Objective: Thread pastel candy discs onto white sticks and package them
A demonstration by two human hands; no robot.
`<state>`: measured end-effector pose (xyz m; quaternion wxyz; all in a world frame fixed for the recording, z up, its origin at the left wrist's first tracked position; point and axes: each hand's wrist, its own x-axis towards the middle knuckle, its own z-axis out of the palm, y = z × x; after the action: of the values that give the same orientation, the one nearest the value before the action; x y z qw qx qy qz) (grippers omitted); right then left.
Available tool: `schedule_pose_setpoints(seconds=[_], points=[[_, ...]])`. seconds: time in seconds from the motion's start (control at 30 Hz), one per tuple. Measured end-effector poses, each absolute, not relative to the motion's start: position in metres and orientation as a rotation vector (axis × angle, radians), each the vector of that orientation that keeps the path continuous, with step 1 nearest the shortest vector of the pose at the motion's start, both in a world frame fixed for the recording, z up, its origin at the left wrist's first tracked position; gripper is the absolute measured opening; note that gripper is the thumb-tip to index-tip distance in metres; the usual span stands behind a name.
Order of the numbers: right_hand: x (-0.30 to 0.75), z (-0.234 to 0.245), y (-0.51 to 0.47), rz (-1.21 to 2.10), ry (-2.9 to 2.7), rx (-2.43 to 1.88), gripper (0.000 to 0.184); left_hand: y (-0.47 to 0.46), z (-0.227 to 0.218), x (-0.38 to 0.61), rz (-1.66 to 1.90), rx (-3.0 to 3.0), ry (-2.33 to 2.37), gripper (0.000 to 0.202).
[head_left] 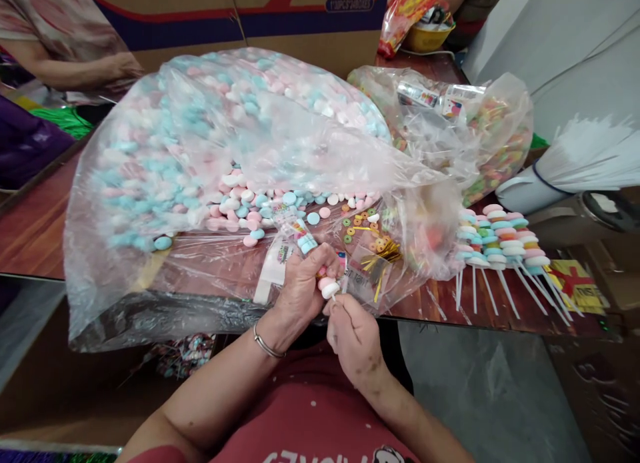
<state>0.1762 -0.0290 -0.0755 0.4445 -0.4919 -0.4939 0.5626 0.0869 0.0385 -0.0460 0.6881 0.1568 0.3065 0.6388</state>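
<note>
Candy stick (329, 287) is between the person's two hands, at the front edge of the table (35, 216). Left hand (300, 283) is clasped around it; pink and white candies show below. Right hand (353, 335) pinches the white stick beneath them. Behind the hands lie loose candies (289, 198) and one big clear bag (280, 129) with many more. To the right, several filled skewers (511, 245) rest together, near a jug (525, 189) of white sticks (590, 153).

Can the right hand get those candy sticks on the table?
Probably yes: the candy sticks have bare ends with nothing over them. The right hand is pinching another stick, though, and might need to let go.
</note>
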Motion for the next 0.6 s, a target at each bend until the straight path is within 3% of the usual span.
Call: schedule_pose_setpoints(seconds=[0.13, 0.23, 0.33, 0.47, 0.6], points=[[0.194, -0.075, -0.023, 0.609, -1.792, -1.279, 0.024, 0.033, -0.05, 0.08, 1.322, 0.415, 0.714, 0.032], [0.201, -0.076, -0.021, 0.313, -1.941, -1.243, 0.024, 0.043, -0.049, 0.064, 1.376, 0.409, 0.758, 0.047], [0.2, -0.078, -0.022, 0.156, -2.003, -1.243, 0.021, 0.058, -0.045, 0.049, 1.499, 0.342, 0.809, 0.049], [0.193, -0.08, -0.025, 0.279, -1.994, -1.314, 0.022, 0.066, -0.041, 0.047, 1.494, 0.305, 0.796, 0.036], [0.185, -0.076, -0.029, 0.823, -1.782, -1.326, 0.025, 0.058, -0.042, 0.062, 1.459, 0.336, 0.691, 0.028]])
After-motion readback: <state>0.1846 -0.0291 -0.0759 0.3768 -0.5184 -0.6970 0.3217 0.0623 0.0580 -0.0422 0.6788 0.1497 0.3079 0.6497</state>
